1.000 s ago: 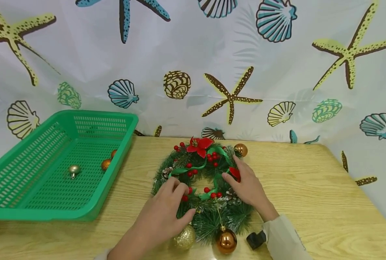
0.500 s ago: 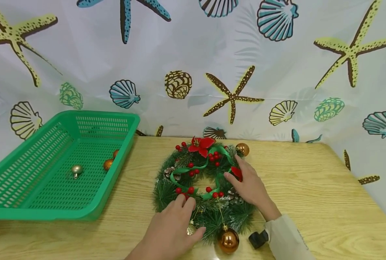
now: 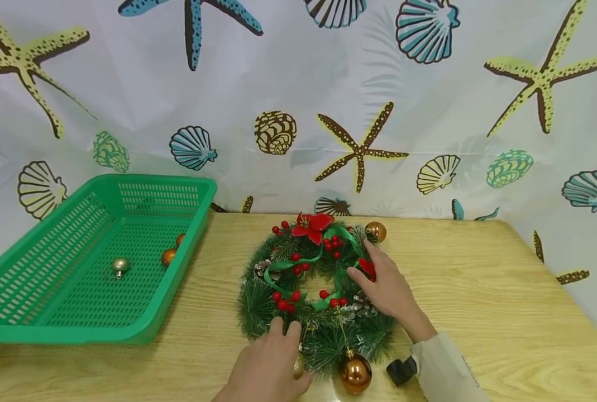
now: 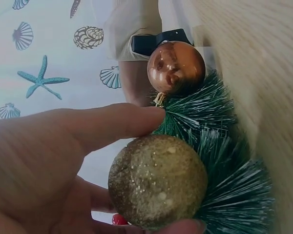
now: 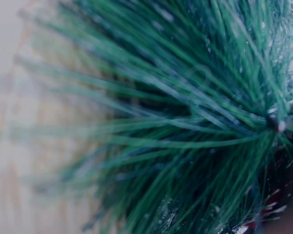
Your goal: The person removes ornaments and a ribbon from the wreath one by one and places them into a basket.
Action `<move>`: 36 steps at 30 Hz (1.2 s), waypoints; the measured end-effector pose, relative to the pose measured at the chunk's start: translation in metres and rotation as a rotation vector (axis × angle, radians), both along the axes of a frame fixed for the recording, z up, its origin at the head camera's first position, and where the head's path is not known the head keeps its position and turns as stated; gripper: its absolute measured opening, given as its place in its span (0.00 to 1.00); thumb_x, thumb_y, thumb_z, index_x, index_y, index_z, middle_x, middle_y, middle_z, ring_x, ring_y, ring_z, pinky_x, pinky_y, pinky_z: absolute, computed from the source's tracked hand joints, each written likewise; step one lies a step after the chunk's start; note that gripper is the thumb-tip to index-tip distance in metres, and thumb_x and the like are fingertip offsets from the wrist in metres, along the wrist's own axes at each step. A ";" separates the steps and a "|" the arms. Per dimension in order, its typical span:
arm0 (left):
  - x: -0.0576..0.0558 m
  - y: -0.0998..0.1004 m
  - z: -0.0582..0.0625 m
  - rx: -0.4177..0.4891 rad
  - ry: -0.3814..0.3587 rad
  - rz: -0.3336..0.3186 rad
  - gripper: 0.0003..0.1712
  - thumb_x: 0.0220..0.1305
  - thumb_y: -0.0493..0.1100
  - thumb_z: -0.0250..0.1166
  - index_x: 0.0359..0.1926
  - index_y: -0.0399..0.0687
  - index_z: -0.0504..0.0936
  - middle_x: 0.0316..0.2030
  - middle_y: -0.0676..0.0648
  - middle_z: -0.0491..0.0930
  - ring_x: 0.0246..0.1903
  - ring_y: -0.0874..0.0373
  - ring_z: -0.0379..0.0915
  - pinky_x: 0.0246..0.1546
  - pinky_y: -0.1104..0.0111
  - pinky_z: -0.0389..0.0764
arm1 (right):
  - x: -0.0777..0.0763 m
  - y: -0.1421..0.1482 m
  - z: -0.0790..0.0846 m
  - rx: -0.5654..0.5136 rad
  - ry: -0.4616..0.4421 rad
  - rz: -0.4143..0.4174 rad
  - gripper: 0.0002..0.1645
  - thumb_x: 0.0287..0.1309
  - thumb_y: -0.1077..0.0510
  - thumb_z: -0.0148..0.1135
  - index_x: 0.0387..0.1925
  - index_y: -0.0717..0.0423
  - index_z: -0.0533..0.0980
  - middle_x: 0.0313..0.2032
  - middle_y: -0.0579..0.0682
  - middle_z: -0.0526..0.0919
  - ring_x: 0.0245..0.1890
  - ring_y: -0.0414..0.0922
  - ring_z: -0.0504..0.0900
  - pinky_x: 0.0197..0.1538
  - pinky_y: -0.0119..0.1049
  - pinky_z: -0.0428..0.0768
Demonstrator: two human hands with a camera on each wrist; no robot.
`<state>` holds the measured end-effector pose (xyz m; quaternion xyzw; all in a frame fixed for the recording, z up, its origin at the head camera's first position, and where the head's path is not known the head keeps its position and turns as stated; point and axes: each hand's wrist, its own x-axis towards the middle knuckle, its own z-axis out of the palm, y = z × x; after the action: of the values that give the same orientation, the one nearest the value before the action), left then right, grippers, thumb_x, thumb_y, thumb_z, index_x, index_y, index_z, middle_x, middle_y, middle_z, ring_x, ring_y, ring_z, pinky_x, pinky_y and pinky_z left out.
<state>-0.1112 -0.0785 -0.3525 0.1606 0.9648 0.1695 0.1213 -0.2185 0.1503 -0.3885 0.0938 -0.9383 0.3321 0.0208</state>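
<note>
A green Christmas wreath (image 3: 258, 307) with red berries, pinecones, a red flower and green ribbon lies on the wooden table. My left hand (image 3: 270, 360) is at its lower left edge, with thumb and fingers about a gold glitter bauble (image 4: 158, 183). In the head view that hand mostly covers the bauble. My right hand (image 3: 388, 285) grips the wreath's right side, its thumb toward the inner ring. A shiny copper bauble (image 3: 355, 374) hangs by a gold loop from the front edge. Another copper bauble (image 3: 376, 231) sits at the far right edge. Green bristles fill the right wrist view.
To the left stands a green plastic basket (image 3: 152, 312) holding a small gold bauble (image 3: 120, 265) and orange baubles (image 3: 168, 257). A black strap piece (image 3: 401, 371) shows by the right sleeve. Behind the table hangs a white sheet (image 3: 298, 67) printed with shells and starfish.
My left hand has moved down and slightly right, off the red berries to the wreath's front edge, covering most of the gold bauble. The right hand has kept its place.
</note>
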 end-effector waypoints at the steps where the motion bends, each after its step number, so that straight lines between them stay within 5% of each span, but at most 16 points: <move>1: 0.000 0.000 0.000 0.004 -0.008 0.000 0.30 0.48 0.56 0.74 0.42 0.42 0.70 0.32 0.43 0.68 0.20 0.55 0.66 0.16 0.64 0.68 | 0.000 0.000 0.000 0.002 0.001 -0.001 0.46 0.65 0.36 0.50 0.75 0.49 0.47 0.73 0.60 0.52 0.71 0.62 0.53 0.65 0.64 0.60; 9: -0.004 -0.006 0.012 0.029 -0.041 -0.005 0.34 0.47 0.53 0.75 0.48 0.40 0.71 0.38 0.41 0.71 0.28 0.51 0.72 0.21 0.62 0.72 | 0.001 0.000 0.003 0.011 -0.004 -0.002 0.45 0.65 0.36 0.49 0.75 0.49 0.46 0.73 0.60 0.52 0.71 0.63 0.53 0.64 0.65 0.60; 19: 0.000 -0.012 0.023 0.103 0.173 0.039 0.27 0.49 0.53 0.74 0.45 0.45 0.75 0.33 0.49 0.67 0.23 0.61 0.61 0.18 0.69 0.65 | 0.002 0.001 0.003 0.011 -0.002 -0.003 0.45 0.66 0.36 0.49 0.75 0.50 0.47 0.73 0.60 0.52 0.71 0.63 0.52 0.65 0.64 0.59; 27: -0.003 -0.017 0.032 0.230 0.171 0.049 0.25 0.51 0.47 0.74 0.49 0.47 0.77 0.36 0.49 0.66 0.21 0.63 0.60 0.21 0.72 0.65 | 0.001 0.001 0.002 0.000 0.011 -0.003 0.45 0.65 0.37 0.50 0.75 0.50 0.48 0.72 0.61 0.53 0.71 0.63 0.53 0.65 0.64 0.59; 36: -0.010 -0.023 0.040 0.277 0.239 0.070 0.26 0.49 0.43 0.75 0.51 0.47 0.80 0.35 0.50 0.67 0.22 0.62 0.59 0.23 0.72 0.64 | 0.001 -0.001 0.002 0.007 0.007 0.002 0.45 0.66 0.36 0.49 0.75 0.50 0.48 0.72 0.61 0.53 0.71 0.63 0.54 0.64 0.65 0.60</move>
<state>-0.1210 -0.1015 -0.3122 0.1612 0.9447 0.2846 -0.0232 -0.2178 0.1496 -0.3869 0.0958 -0.9393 0.3285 0.0236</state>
